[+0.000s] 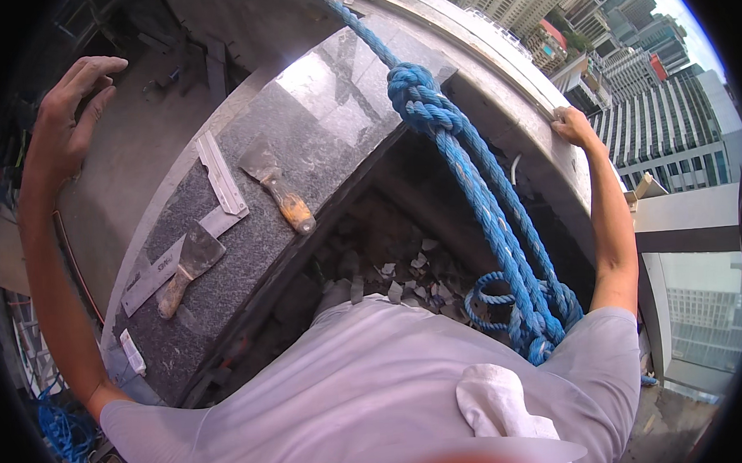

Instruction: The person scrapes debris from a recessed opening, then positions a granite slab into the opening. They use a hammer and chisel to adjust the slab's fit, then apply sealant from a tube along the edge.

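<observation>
My left hand (72,120) is raised in the air at the left, fingers loosely bent and apart, holding nothing. Far to the right, my right hand (573,127) grips the edge of a pale wall ledge (539,92) with curled fingers. Between them a dark polished stone slab (300,135) carries a metal try square (222,180). A putty knife with a worn orange handle (294,208) lies beside the square. Another putty knife with a wooden handle (173,295) rests across its blade. A small white tube (132,352) sits near the slab's near-left end.
A thick blue rope (477,185) with a large knot (415,97) runs taut past the slab to my right side. Broken rubble (423,287) lies in the dark gap before me. Tall buildings (648,128) stand far below beyond the ledge. More blue rope (65,427) is heaped at lower left.
</observation>
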Demonstrator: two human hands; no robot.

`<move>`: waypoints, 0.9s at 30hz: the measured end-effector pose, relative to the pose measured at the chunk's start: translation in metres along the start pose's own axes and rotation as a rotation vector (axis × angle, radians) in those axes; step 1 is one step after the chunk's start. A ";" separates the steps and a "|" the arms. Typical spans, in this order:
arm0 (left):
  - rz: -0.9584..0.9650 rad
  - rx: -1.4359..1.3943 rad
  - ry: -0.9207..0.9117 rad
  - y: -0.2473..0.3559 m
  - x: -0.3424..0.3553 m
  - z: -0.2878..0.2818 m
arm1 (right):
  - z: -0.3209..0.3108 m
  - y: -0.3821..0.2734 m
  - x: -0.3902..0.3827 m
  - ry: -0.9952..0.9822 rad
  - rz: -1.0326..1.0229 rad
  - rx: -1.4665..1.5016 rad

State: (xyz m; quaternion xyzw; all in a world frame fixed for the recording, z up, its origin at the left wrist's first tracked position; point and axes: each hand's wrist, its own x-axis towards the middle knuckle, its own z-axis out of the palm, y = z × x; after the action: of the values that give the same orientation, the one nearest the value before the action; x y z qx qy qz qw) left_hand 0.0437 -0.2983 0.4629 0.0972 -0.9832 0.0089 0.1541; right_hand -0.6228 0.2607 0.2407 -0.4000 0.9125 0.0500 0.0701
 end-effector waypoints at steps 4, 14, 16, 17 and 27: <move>-0.144 0.055 0.040 0.004 -0.054 -0.014 | -0.013 -0.010 0.000 -0.035 0.068 0.030; -0.220 -0.053 0.049 0.032 -0.094 -0.006 | -0.053 -0.193 0.011 0.473 -0.465 -0.153; -0.215 -0.063 0.016 0.045 -0.087 -0.003 | -0.046 -0.222 0.013 0.411 -0.532 -0.165; -0.214 -0.066 -0.002 0.050 -0.085 -0.002 | -0.045 -0.234 0.012 0.369 -0.538 -0.155; -0.217 -0.096 -0.038 0.056 -0.083 0.013 | -0.041 -0.226 0.035 0.323 -0.297 -0.321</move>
State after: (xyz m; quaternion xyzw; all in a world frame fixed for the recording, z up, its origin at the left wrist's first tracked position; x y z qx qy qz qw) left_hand 0.1060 -0.2283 0.4261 0.1958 -0.9689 -0.0568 0.1401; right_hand -0.4832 0.0773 0.2675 -0.5381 0.8236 0.1190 -0.1341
